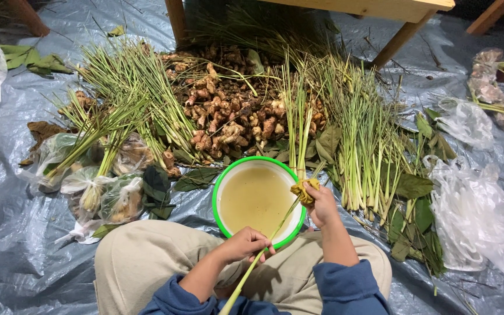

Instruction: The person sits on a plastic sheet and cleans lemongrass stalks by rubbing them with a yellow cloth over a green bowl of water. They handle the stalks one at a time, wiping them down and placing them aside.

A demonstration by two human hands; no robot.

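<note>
My left hand (245, 243) grips a long green lemongrass stalk (275, 230) low over my lap. The stalk slants up to the right across a white bowl with a green rim (215, 198), which holds cloudy yellowish water. My right hand (322, 204) pinches a wet yellow cloth (304, 189) around the stalk near the bowl's right rim. I sit cross-legged in beige trousers and blue sleeves, with the bowl between my knees.
Lemongrass bundles (363, 140) lie right of the bowl, with more at the left (123, 99). A heap of ginger-like roots (228, 111) sits behind it. Bagged bundles (100, 192) lie at left, empty plastic bags (473, 216) at right, wooden table legs (176, 20) beyond, all on grey sheeting.
</note>
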